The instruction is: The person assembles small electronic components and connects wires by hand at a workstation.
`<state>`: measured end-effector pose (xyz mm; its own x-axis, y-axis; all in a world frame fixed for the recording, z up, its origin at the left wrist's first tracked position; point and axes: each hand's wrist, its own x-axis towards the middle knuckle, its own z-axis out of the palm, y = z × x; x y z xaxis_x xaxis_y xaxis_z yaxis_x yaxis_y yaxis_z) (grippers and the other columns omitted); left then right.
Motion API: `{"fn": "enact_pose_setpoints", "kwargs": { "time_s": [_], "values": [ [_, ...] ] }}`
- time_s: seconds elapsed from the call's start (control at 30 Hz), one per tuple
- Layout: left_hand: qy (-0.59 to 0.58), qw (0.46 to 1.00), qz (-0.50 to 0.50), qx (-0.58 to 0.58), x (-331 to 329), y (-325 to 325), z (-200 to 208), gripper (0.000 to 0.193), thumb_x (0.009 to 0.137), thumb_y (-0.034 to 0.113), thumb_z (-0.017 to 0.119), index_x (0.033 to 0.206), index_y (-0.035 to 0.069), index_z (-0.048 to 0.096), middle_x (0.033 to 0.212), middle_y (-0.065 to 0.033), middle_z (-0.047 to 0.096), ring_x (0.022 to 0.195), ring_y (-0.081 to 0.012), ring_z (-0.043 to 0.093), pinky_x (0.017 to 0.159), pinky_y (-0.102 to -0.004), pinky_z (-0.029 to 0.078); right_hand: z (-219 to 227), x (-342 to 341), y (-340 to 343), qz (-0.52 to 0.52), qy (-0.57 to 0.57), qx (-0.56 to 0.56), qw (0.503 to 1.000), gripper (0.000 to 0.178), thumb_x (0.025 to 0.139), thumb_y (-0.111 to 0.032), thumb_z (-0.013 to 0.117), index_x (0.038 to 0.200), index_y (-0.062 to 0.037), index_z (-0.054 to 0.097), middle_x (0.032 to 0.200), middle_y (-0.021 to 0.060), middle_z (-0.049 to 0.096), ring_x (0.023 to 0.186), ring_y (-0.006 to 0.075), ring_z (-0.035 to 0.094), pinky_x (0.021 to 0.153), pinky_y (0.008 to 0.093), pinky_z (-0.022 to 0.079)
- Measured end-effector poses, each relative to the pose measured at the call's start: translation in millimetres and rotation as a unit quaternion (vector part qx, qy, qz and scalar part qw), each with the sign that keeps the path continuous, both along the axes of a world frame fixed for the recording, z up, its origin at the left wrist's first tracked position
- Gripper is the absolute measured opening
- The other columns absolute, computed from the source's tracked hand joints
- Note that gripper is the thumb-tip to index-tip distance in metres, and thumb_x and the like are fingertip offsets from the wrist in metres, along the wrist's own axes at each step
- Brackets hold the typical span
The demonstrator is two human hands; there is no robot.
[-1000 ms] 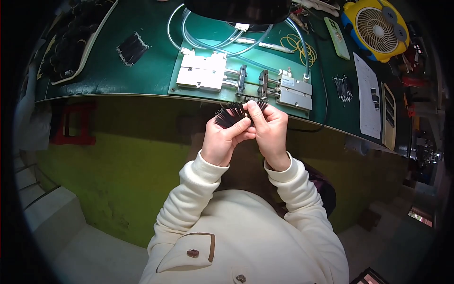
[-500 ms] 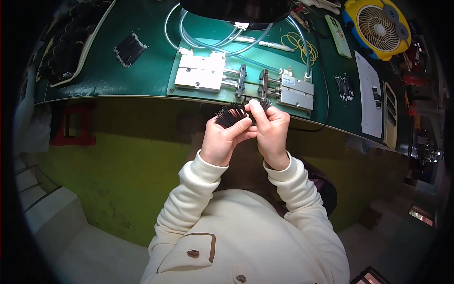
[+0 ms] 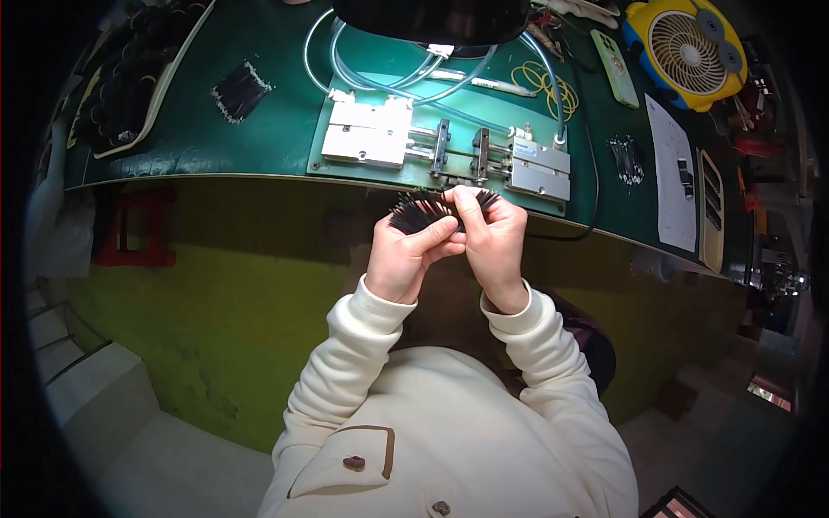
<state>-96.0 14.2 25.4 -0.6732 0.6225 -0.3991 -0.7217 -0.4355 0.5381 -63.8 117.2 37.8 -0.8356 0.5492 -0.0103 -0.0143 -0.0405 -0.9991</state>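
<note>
At far left on the green surface, a pale-rimmed tray heaped with dark bundles; beside it, a loose pile of black strips with whitish ends. Next, a silver metal block on a green base plate, rods pointing right toward a black upright plate. Just off the near edge, below the plates, a fanned bunch of thin black strips, pinched between thumb and fingers of the left hand and also gripped, farther right, by thumb and fingers of the right hand. Then a second black upright plate, a second silver block, a light-green phone, another small pile of black strips, a paper sheet and a yellow-and-blue fan.
</note>
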Motion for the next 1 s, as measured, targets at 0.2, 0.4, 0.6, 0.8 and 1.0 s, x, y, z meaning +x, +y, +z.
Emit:
{"fn": "enact_pose_setpoints", "kwargs": {
  "time_s": [0.2,0.4,0.6,0.8,1.0],
  "values": [
    [-0.011,1.000,0.004,0.002,-2.1,2.3,1.9,0.016,0.076,0.000,0.055,0.091,-0.003,0.056,0.079,-0.0081,0.059,0.066,-0.0148,0.059,0.061,-0.0240,0.051,-1.6,-1.7,2.1,-0.004,-0.004,-0.024,1.000,0.018,0.080,-0.011,0.055,0.073,0.0040,0.061,0.061,0.0013,0.058,0.051,0.0025,0.048,0.045,0.0162,0.039],
    [-0.012,1.000,-0.002,0.004,-3.6,2.9,1.6,0.015,0.075,0.000,0.055,0.090,-0.003,0.056,0.078,-0.0079,0.059,0.066,-0.0147,0.059,0.061,-0.0240,0.051,-2.2,-1.5,2.0,-0.009,-0.018,-0.063,0.998,0.018,0.080,-0.011,0.055,0.072,0.0039,0.061,0.061,0.0015,0.058,0.051,0.0026,0.048,0.044,0.0161,0.039],
    [-0.025,0.999,-0.035,0.024,-7.2,-2.9,-3.1,0.012,0.075,0.000,0.055,0.087,-0.002,0.054,0.075,-0.0073,0.058,0.065,-0.0145,0.059,0.059,-0.0236,0.051,-0.5,0.3,4.3,0.048,-0.006,-0.073,0.996,0.017,0.080,-0.010,0.055,0.072,0.0039,0.061,0.061,0.0021,0.058,0.051,0.0027,0.048,0.045,0.0166,0.039],
    [-0.027,0.998,-0.042,0.030,-6.3,-3.9,-7.3,0.011,0.076,0.000,0.055,0.087,-0.001,0.054,0.074,-0.0070,0.058,0.064,-0.0144,0.059,0.059,-0.0232,0.051,2.4,-1.6,-2.8,0.002,-0.005,-0.033,0.999,0.017,0.080,-0.009,0.054,0.072,0.0038,0.061,0.061,0.0021,0.059,0.051,0.0030,0.048,0.046,0.0175,0.039],
    [-0.028,0.999,-0.026,0.018,-5.7,1.1,-5.2,0.011,0.076,0.000,0.055,0.087,-0.001,0.054,0.074,-0.0069,0.058,0.065,-0.0145,0.059,0.060,-0.0236,0.052,-0.6,-3.5,-1.9,-0.021,0.011,-0.028,0.999,0.017,0.080,-0.010,0.054,0.071,0.0035,0.061,0.061,0.0017,0.059,0.051,0.0031,0.048,0.046,0.0173,0.039]
  ]
}}
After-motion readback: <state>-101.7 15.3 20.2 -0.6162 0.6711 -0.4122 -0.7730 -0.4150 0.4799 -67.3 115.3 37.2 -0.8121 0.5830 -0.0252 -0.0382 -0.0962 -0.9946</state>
